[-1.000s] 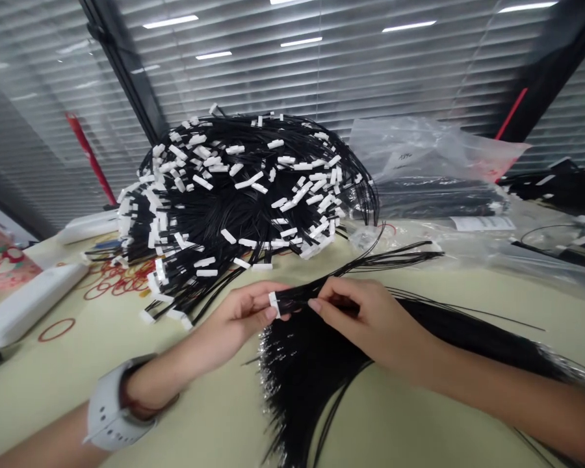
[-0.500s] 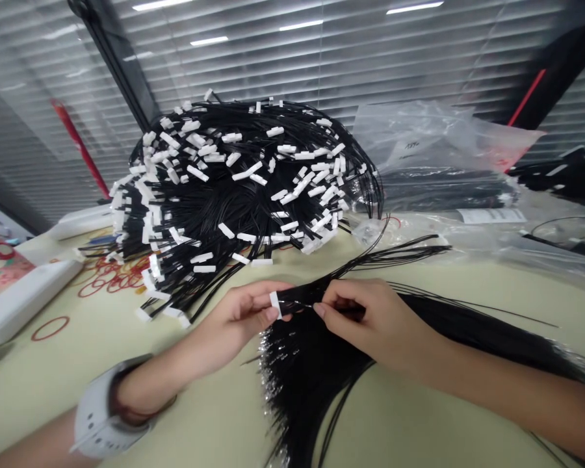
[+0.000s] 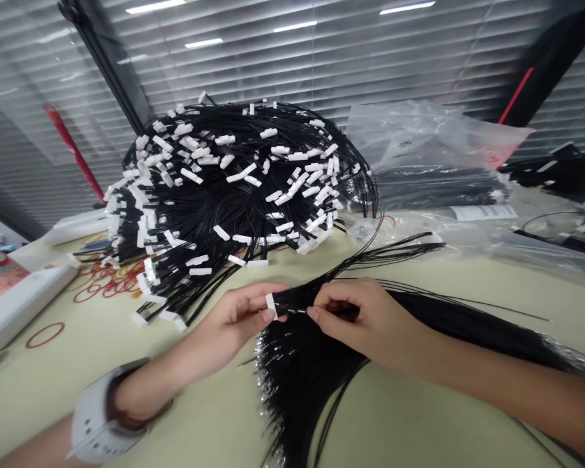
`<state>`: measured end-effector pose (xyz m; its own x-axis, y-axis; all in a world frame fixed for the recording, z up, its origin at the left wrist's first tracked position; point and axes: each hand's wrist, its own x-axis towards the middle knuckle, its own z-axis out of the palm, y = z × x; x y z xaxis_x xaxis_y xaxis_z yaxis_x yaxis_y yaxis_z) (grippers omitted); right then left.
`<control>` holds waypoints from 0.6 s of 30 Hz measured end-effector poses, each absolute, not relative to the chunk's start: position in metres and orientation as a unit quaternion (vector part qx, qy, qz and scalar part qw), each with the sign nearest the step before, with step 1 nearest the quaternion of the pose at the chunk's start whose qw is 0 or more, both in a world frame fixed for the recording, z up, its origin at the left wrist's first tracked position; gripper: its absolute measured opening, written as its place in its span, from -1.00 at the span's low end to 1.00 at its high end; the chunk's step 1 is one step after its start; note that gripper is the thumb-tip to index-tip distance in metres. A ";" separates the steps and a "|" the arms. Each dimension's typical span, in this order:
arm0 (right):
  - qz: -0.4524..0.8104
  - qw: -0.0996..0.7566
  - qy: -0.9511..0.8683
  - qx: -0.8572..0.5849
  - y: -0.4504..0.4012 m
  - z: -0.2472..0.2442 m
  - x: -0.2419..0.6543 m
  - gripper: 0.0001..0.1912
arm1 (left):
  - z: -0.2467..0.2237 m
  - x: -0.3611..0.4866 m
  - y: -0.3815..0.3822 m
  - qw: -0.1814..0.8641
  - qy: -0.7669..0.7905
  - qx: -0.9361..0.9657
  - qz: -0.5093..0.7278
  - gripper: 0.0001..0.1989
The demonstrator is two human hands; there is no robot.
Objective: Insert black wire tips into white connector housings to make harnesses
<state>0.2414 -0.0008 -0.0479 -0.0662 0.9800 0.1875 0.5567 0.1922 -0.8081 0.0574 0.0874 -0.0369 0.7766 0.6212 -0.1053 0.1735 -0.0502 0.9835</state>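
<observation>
Between thumb and fingers, my left hand (image 3: 246, 315) holds a small white connector (image 3: 272, 306) with black wires running out of it to the right. My right hand (image 3: 353, 315) is closed in a pinch on a thin black wire with a shiny metal tip (image 3: 298, 311), whose tip points at the connector a short way off. Beneath both hands lies a thick bundle of loose black wires (image 3: 302, 377), its silvery ends fanned out on the left side.
Behind my hands rises a large heap of black cables with white connectors (image 3: 234, 195). Clear plastic bags (image 3: 419, 143) lie at the back right. Red rubber bands (image 3: 110, 279) and a long white case (image 3: 26, 305) are on the left of the table (image 3: 185, 390).
The whole view has shifted slightly, with things appearing a little further left. Both hands keep nearly the same pose and hold.
</observation>
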 end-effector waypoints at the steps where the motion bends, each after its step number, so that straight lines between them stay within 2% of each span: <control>1: 0.283 0.376 -0.675 -0.568 -0.001 -0.048 0.241 -0.80 | -0.036 0.057 0.087 0.627 0.284 0.703 0.175 -0.75; 6: 0.267 0.371 -0.685 -0.568 0.001 -0.049 0.241 -0.80 | -0.035 0.054 0.084 0.609 0.283 0.723 0.162 -0.74; 13: 0.197 0.328 -0.737 -0.557 0.001 -0.050 0.241 -0.83 | -0.033 0.051 0.077 0.502 0.316 0.792 0.142 -0.71; 18: 0.177 0.324 -0.744 -0.557 -0.002 -0.051 0.238 -0.82 | -0.033 0.053 0.074 0.511 0.307 0.789 0.151 -0.72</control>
<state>0.2382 -0.0017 -0.0508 -0.1703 0.9433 0.2850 0.7132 0.3175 -0.6249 0.0527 0.0744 -0.0333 0.7659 0.6385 -0.0754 0.3300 -0.2896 0.8985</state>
